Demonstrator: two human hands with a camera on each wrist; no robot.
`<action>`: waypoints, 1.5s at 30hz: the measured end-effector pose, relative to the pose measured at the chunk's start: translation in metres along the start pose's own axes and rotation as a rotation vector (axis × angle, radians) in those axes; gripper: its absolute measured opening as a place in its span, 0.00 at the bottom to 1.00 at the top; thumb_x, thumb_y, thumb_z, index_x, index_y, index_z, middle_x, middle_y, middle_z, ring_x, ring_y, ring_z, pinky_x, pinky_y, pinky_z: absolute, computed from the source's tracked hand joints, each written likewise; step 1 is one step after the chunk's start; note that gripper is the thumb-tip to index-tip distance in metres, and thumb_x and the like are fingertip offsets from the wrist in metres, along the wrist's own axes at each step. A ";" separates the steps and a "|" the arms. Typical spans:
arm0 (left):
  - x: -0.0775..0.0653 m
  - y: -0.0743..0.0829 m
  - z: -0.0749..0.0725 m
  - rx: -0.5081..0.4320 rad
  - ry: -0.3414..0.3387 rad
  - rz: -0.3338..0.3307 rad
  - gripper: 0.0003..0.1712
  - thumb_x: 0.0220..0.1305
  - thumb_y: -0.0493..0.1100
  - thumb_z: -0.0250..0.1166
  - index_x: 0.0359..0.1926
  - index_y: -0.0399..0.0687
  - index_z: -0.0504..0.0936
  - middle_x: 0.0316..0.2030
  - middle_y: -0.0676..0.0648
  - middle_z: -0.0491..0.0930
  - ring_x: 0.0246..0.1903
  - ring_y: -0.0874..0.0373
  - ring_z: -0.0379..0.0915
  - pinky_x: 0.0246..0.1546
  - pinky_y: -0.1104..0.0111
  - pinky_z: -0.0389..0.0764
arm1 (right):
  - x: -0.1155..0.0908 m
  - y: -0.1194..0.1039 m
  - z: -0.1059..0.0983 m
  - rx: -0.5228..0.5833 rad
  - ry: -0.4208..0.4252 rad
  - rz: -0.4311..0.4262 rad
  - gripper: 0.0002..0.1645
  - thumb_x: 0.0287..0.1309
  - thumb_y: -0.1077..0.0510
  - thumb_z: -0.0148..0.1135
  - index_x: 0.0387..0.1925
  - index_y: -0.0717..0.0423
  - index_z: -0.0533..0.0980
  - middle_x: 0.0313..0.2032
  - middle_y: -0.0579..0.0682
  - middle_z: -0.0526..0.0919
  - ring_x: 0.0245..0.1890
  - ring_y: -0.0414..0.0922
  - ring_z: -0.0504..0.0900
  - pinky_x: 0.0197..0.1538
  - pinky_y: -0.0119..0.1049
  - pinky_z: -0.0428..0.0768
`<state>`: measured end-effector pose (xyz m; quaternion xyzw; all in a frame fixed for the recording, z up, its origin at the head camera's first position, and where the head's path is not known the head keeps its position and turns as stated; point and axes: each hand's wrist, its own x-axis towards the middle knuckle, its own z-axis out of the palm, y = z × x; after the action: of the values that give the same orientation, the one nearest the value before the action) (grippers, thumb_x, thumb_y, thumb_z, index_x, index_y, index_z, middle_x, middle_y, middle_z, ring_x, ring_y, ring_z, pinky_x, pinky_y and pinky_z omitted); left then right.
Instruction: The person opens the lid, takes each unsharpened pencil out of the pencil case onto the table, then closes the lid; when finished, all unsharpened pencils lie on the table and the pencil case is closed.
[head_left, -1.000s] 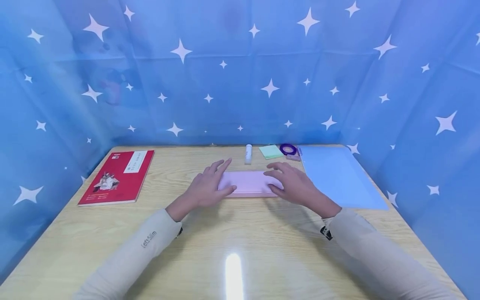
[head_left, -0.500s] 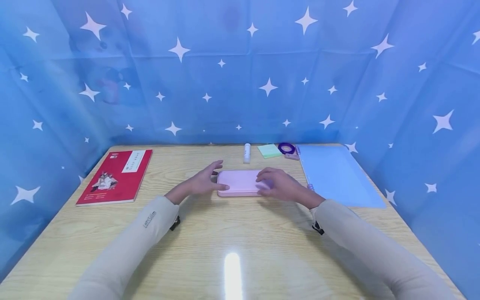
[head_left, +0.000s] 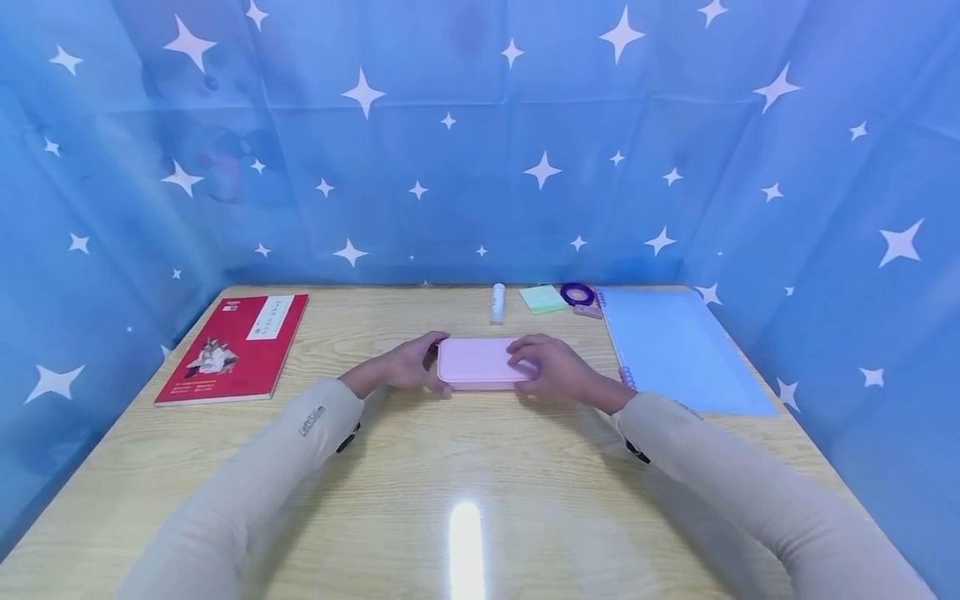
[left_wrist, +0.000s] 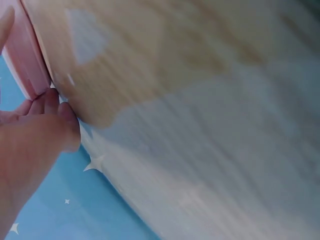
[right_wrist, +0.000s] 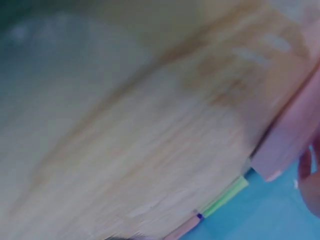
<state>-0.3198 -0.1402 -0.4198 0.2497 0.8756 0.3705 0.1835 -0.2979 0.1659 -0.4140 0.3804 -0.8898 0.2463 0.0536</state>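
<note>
A pink pencil case (head_left: pixel 478 360) with rounded corners lies on the wooden table (head_left: pixel 405 500), its long side toward me. My left hand (head_left: pixel 408 362) grips its left end, thumb at the near corner and fingers around the far side. The right hand (head_left: pixel 561 372) holds the right part, with curled fingers over the top and the thumb low at the front edge. That hand hides the case's right end in the head view. In the left wrist view, fingertips (left_wrist: pixel 50 100) meet the end of the case. The right wrist view catches only a bit of the case (right_wrist: pixel 287 137) and some fingers.
A red book (head_left: pixel 232 350) lies at the left. Behind the case are a white glue stick (head_left: pixel 497 304), green sticky notes (head_left: pixel 543 299), a purple tape roll (head_left: pixel 577 294) and a small pinkish block (head_left: pixel 587 311). A blue spiral notebook (head_left: pixel 678 350) lies right. A starry curtain (head_left: pixel 480 167) hangs behind.
My left hand has come down from above the case to grip its left end. The right hand has shifted left and lowered its fingers onto the case's right part.
</note>
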 end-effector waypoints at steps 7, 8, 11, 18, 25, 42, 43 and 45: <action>0.005 -0.006 0.002 0.004 0.023 0.006 0.62 0.48 0.51 0.81 0.75 0.40 0.53 0.70 0.40 0.61 0.71 0.47 0.56 0.72 0.54 0.57 | -0.003 0.002 0.007 0.013 0.031 0.048 0.21 0.49 0.58 0.77 0.46 0.58 0.84 0.55 0.52 0.82 0.60 0.52 0.77 0.65 0.48 0.73; 0.005 -0.007 0.002 0.002 0.023 0.005 0.61 0.48 0.51 0.81 0.75 0.40 0.53 0.70 0.41 0.62 0.71 0.47 0.56 0.72 0.54 0.57 | -0.003 0.002 0.008 0.017 0.034 0.048 0.21 0.49 0.58 0.77 0.46 0.58 0.84 0.55 0.51 0.82 0.60 0.52 0.77 0.65 0.48 0.73; 0.004 -0.007 0.003 0.003 0.021 0.001 0.60 0.48 0.51 0.81 0.74 0.42 0.54 0.70 0.41 0.62 0.71 0.48 0.56 0.72 0.55 0.57 | -0.004 0.004 0.011 0.028 0.043 0.040 0.21 0.48 0.58 0.77 0.46 0.59 0.84 0.55 0.51 0.82 0.60 0.52 0.77 0.65 0.48 0.73; 0.003 -0.002 0.001 0.015 0.003 0.004 0.57 0.52 0.51 0.78 0.74 0.44 0.53 0.71 0.42 0.61 0.72 0.49 0.53 0.73 0.55 0.56 | -0.002 0.006 0.011 0.029 0.058 0.004 0.21 0.48 0.59 0.77 0.45 0.60 0.83 0.55 0.52 0.82 0.60 0.53 0.77 0.66 0.47 0.72; 0.001 -0.003 0.001 0.029 0.009 -0.005 0.57 0.53 0.51 0.78 0.74 0.44 0.53 0.71 0.41 0.60 0.72 0.48 0.53 0.73 0.55 0.56 | 0.001 0.010 0.012 0.017 0.040 0.034 0.22 0.48 0.56 0.77 0.46 0.56 0.83 0.56 0.48 0.81 0.60 0.51 0.77 0.66 0.46 0.72; 0.001 -0.001 0.001 0.023 -0.039 0.087 0.47 0.58 0.50 0.75 0.71 0.46 0.59 0.65 0.46 0.67 0.69 0.52 0.58 0.71 0.56 0.59 | 0.007 0.017 0.002 -0.020 -0.047 0.090 0.35 0.47 0.49 0.78 0.55 0.61 0.80 0.61 0.49 0.77 0.65 0.52 0.72 0.68 0.47 0.69; 0.001 -0.001 0.002 0.023 -0.039 0.091 0.46 0.58 0.50 0.75 0.70 0.47 0.59 0.65 0.46 0.67 0.68 0.52 0.59 0.71 0.55 0.59 | 0.008 0.018 0.002 -0.019 -0.050 0.093 0.35 0.46 0.48 0.79 0.55 0.60 0.80 0.61 0.49 0.77 0.65 0.51 0.72 0.68 0.47 0.69; 0.000 -0.002 0.002 0.030 -0.037 0.091 0.46 0.58 0.50 0.75 0.70 0.47 0.60 0.65 0.46 0.67 0.68 0.52 0.59 0.72 0.55 0.58 | 0.009 0.021 0.002 -0.018 -0.047 0.081 0.37 0.44 0.47 0.79 0.55 0.60 0.80 0.61 0.50 0.77 0.65 0.52 0.72 0.68 0.47 0.69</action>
<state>-0.3194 -0.1403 -0.4222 0.2988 0.8652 0.3608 0.1789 -0.3187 0.1714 -0.4210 0.3494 -0.9076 0.2312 0.0262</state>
